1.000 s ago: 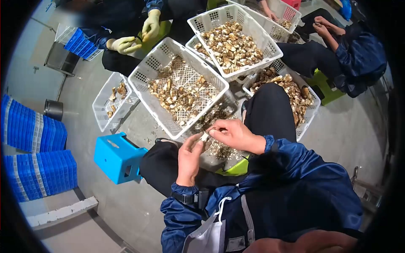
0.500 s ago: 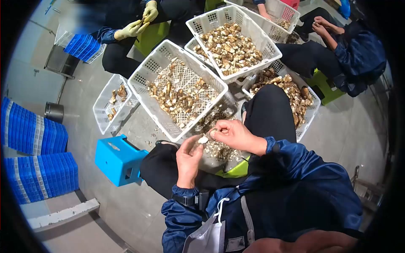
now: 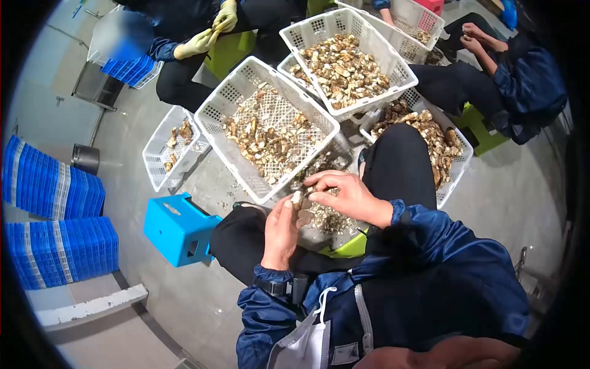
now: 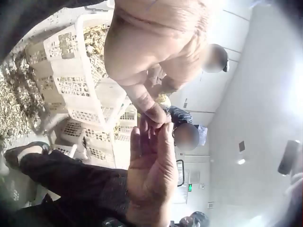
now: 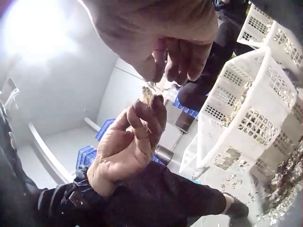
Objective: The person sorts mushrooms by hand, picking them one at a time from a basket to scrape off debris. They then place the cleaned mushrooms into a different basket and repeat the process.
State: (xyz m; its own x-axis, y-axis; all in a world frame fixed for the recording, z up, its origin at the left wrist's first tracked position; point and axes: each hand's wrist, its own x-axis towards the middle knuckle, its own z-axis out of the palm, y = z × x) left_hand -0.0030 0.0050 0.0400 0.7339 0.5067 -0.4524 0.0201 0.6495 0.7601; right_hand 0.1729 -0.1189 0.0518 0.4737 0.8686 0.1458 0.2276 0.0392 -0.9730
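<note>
In the head view my left hand (image 3: 281, 232) pinches a small pale mushroom piece (image 3: 297, 198) between thumb and fingertips, above my lap. The right wrist view shows that piece (image 5: 147, 96) upright at the tips of the left fingers. My right hand (image 3: 347, 197) faces it from the right, fingers stretched toward the left fingertips. From the right wrist, its fingers (image 5: 177, 71) hang just above the piece, a gap between them and the thumb. The left wrist view shows the right hand (image 4: 149, 175) with its fingers nearly straight, close to the left fingertips.
In front stands a white crate (image 3: 212, 126) with scattered mushroom pieces; a fuller crate (image 3: 393, 92) stands behind it. Another crate (image 3: 462, 161) is beside my right knee. A blue stool (image 3: 175, 227) and stacked blue trays (image 3: 67, 252) stand left. Scraps (image 3: 332, 218) cover the floor between my legs. Other people sit around.
The right fingers have gone from pinching close by the mushroom piece to reaching out straighter around it. The left hand still holds the piece, now turned more upright. The view has shifted slightly.
</note>
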